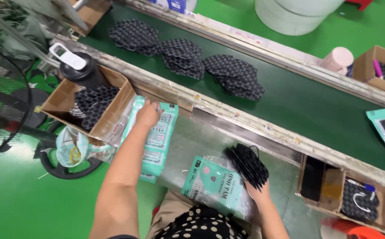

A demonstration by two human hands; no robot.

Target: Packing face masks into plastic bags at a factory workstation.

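Left hand (147,114) touches pouches (157,137); right hand (258,191) grips masks (247,164).

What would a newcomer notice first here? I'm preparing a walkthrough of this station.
Three piles of dark patterned masks lie on the green conveyor belt at the top. Below it, the left hand rests on a stack of teal packaging bags, while the right hand grips a bundle of black masks beside another teal bag.
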